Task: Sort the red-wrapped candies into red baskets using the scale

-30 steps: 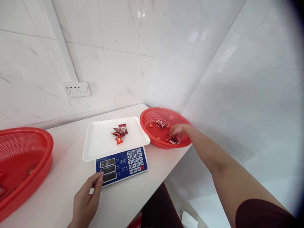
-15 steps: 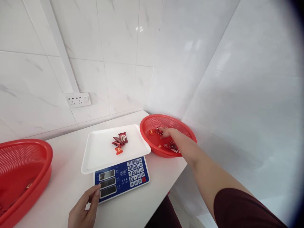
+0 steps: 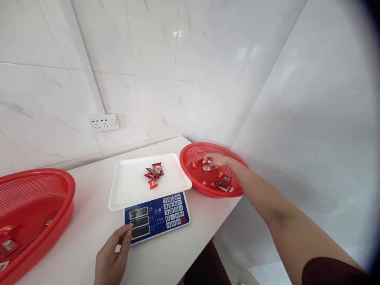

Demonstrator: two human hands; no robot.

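Inside the right red basket [image 3: 196, 147], my right hand [image 3: 218, 159] is closed on a small red-and-white wrapped candy [image 3: 207, 168]; the hand partly hides it. More wrapped candies [image 3: 222, 184] lie on that basket's floor. My left hand [image 3: 113, 253] has thumb and forefinger drawn together at the left edge of a blue digital scale [image 3: 158, 219], touching it beside the displays. On the scale's white tray [image 3: 127, 182] several dark red packets [image 3: 158, 169] and one bright red candy [image 3: 152, 184] sit in a small pile.
Another red basket [image 3: 69, 194] stands at the left, partly out of view, with several wrapped candies [image 3: 8, 247] in it. Behind the white table [image 3: 92, 178] is a tiled wall with a power socket [image 3: 103, 123]. A grey-white wall rises close on the right.
My right hand has closed on a candy and lifted slightly within the right basket. My left hand stays at the scale's edge. The whole view has shifted a little left.
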